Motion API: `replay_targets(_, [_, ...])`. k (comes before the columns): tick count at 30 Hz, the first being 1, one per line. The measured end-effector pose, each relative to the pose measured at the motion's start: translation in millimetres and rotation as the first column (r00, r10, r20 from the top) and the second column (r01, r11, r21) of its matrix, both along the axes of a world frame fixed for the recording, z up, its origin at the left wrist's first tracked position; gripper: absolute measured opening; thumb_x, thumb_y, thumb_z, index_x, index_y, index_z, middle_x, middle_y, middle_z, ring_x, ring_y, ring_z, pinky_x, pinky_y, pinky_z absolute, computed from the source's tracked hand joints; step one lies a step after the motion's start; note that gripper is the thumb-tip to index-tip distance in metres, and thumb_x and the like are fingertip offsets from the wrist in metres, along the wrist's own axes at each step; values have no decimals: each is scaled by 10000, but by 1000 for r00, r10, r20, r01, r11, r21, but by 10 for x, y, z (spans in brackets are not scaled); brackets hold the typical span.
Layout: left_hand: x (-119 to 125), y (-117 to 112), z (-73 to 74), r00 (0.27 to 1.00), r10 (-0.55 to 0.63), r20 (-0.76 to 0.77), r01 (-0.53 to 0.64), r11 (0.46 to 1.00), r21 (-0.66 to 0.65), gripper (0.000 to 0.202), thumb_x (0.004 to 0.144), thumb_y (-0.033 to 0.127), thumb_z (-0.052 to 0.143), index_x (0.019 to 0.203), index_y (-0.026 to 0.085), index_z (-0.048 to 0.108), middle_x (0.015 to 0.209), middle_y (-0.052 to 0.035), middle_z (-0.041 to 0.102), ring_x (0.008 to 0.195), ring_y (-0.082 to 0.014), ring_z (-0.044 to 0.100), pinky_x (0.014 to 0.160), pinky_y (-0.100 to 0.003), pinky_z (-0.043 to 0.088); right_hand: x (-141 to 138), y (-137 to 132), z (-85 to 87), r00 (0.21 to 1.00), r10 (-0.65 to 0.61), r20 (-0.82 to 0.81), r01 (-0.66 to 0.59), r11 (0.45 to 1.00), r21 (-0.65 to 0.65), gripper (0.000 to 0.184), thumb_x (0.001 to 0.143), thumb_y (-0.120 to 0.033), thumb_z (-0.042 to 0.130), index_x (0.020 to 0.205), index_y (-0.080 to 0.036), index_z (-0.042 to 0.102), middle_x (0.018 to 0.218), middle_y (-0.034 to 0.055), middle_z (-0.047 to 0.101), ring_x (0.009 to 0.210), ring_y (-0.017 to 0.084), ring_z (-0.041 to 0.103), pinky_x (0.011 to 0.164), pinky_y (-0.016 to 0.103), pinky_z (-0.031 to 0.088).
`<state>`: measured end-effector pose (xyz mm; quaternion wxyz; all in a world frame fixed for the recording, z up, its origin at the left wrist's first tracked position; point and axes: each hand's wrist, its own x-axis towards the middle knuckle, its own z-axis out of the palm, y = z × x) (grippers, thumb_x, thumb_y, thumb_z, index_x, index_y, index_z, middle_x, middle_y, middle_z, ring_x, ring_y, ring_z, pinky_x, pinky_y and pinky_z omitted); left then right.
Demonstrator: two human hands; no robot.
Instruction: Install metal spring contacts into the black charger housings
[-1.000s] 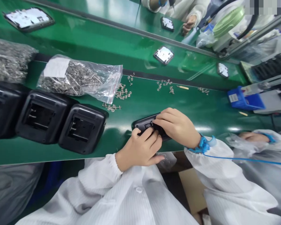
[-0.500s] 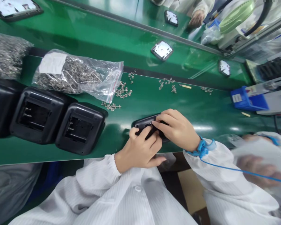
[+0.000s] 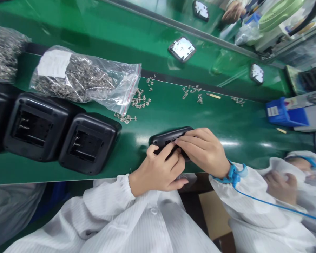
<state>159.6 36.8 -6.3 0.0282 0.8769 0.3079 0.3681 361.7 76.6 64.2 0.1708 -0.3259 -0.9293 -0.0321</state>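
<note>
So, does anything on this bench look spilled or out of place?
Small springlike metal pieces look slightly untidy: loose clusters lie on the green bench, some by a clear bag holding many similar ones. They may be laid out deliberately. Otherwise nothing stands out; fingers hide part of the black housing.

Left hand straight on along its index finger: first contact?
Likely the right hand, close ahead of the left hand at the black casing; depth is unclear, so they may be touching.
</note>
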Motion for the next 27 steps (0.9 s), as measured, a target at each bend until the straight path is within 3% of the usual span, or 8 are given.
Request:
replay_targets(15, [17, -1, -14, 1000, 7, 25, -7, 1000, -9, 433, 1017, 502, 472, 1085, 166, 736, 1233, -75, 741, 1270, -295, 574, 853, -447, 297, 34, -42, -86, 995, -7, -99, 9, 1000, 14, 182, 953, -58, 629, 1098, -134, 709, 1041, 98, 794, 945, 262, 724, 805, 410, 544])
replay_targets(21, [7, 6, -9, 1000, -5, 28, 6, 999, -32, 409, 1022, 488, 480, 1099, 169, 726, 1212, -61, 745, 1271, -275, 572, 859, -447, 301, 15, -18, -24, 999, -16, -48, 16, 1000, -9, 166, 967, -80, 617, 1061, -149, 735, 1036, 83, 801, 944, 246, 729, 804, 407, 544])
replay_targets(27, [-20, 32, 32, 999, 17, 28, -14, 995, -95, 373, 1024, 457, 494, 1074, 167, 724, 1158, -41, 756, 1179, -252, 590, 800, -436, 280, 26, 21, -2, 998, 67, 1, -67, 995, -74, 207, 986, -110, 588, 1083, -173, 760, 1071, 90, 799, 970, 244, 742, 824, 421, 582])
